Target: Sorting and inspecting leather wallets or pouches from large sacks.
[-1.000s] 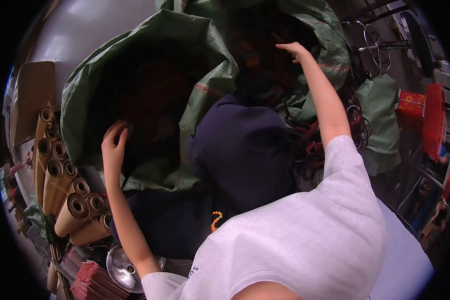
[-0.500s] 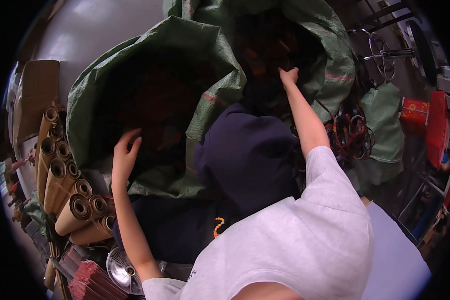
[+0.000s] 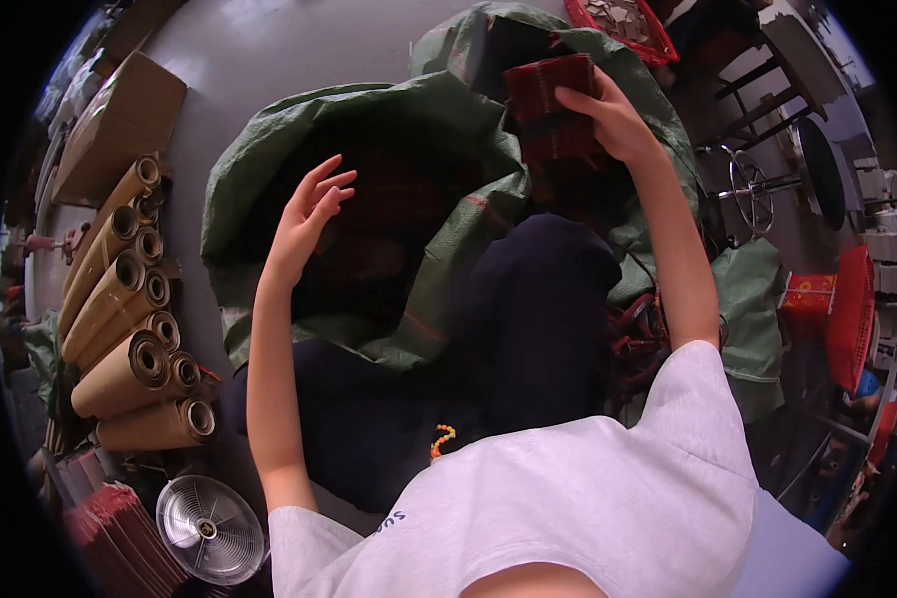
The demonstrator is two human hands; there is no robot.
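Right hand (image 3: 616, 115) has a dark red bundle (image 3: 546, 92) gripped by its right side, thumb across it, probably so it won't splay, at the right green woven sack's (image 3: 665, 135) mouth. Left hand (image 3: 302, 227)'s empty, fingers loosely spread, over the left green sack (image 3: 231, 214).
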